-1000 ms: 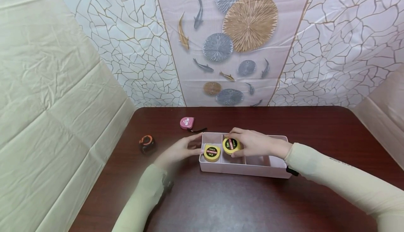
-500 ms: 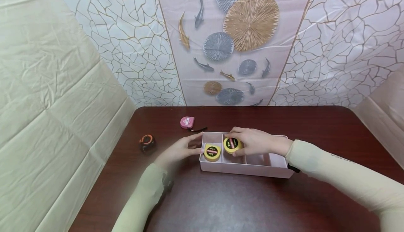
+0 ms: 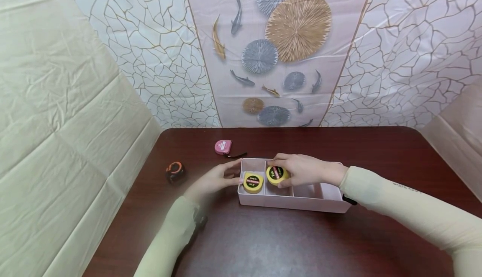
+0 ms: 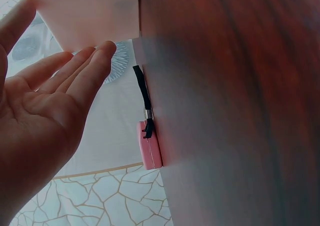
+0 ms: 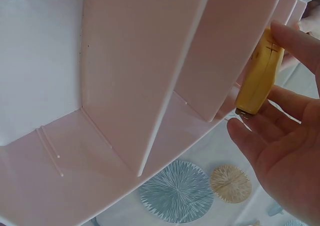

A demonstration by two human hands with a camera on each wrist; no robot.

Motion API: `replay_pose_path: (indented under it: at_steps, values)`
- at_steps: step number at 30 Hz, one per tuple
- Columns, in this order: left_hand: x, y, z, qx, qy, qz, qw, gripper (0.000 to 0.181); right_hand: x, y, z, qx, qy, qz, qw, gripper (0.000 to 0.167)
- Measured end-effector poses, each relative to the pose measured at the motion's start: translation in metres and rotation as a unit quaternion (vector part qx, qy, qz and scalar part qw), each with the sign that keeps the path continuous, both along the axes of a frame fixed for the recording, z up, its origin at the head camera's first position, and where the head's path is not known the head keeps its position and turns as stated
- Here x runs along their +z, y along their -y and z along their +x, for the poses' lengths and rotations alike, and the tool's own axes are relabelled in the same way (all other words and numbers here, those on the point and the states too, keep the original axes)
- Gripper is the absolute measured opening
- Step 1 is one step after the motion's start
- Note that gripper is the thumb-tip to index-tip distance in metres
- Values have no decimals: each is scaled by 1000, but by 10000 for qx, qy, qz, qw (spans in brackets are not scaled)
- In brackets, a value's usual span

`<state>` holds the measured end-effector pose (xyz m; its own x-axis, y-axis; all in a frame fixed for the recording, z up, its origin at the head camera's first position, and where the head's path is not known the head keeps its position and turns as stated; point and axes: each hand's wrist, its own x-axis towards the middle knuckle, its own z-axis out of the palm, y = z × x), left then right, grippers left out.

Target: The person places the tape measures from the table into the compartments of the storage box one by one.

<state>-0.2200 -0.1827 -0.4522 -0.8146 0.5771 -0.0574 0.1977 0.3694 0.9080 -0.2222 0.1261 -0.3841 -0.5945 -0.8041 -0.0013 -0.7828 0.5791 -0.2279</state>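
Observation:
A pale pink divided box (image 3: 293, 202) lies lengthwise on the table. One yellow tape measure (image 3: 253, 183) sits in its leftmost compartment, its black label facing up. My right hand (image 3: 306, 170) grips a second yellow tape measure (image 3: 276, 174) at the compartment beside it, thumb on the near side and fingers on the far side. From the right wrist, this yellow tape measure (image 5: 261, 75) is seen edge-on between thumb and fingers. My left hand (image 3: 211, 181) touches the box's left end with thumb and fingertips. Straight fingers (image 4: 87, 78) show against the box wall (image 4: 95, 15) in the left wrist view.
Behind the box's left end lies a pink tape measure (image 3: 223, 147) with a black strap. A black and orange tape measure (image 3: 175, 172) is farther left on the dark wooden table (image 3: 286, 243). Patterned cloth hangs along the table's back edge.
Almost nothing differs. The yellow tape measure in my right hand shifts and turns very slightly, while my left hand stays at the box's end.

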Motion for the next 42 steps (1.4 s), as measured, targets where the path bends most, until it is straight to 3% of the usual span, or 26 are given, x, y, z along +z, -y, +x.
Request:
replay_pose_path:
  at_steps: [18, 26, 32, 42]
  values:
    - [-1, 0, 0, 16, -18, 28, 10000, 71, -6, 2, -2, 158, 174, 122, 9996, 62]
    - [-1, 0, -1, 25, -121, -57, 9999, 71, 0, 2, -2, 304, 55, -157, 9994, 56]
    - [-3, 0, -1, 49, -195, -108, 9997, 71, 1, 2, -2, 272, 93, -98, 9995, 56]
    - [-2, -2, -2, 59, -19, -70, 10000, 70, 3, -2, -2, 242, 87, -233, 9994, 53]
